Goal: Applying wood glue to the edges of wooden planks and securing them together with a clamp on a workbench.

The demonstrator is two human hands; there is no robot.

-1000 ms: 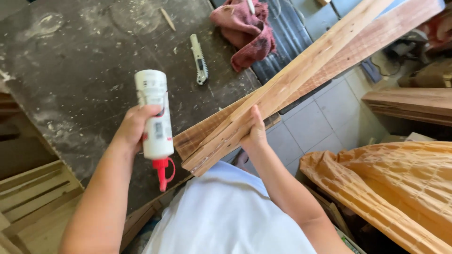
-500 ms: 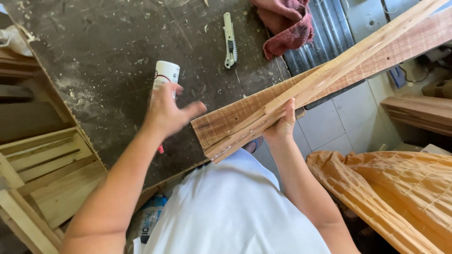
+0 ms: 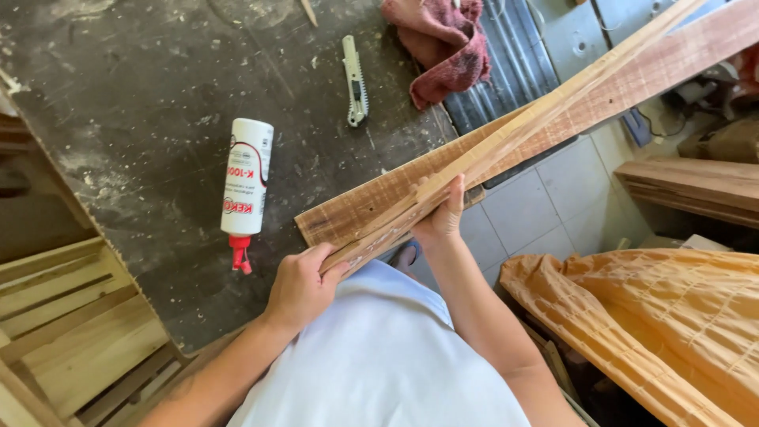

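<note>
The dark workbench [image 3: 142, 119] carries the long wooden boards [image 3: 553, 119], which lie across its near right corner and reach far past its edge. On the bench, left of the boards, lies a white glue bottle [image 3: 247, 178] with a red tip; further back lie a red rag [image 3: 443, 43] and a utility knife [image 3: 354, 79]. The left hand [image 3: 300, 289] is closed around the near end of the boards, and the right hand [image 3: 443, 217] presses on their edge just beside it, fingers curled.

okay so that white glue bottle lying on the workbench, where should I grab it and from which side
Grip the glue bottle around the middle of its white body, coming down from above with fingers across its width. It lies flat, red nozzle toward you, with bare workbench on both sides; the nozzle looks too narrow to hold firmly.
</note>
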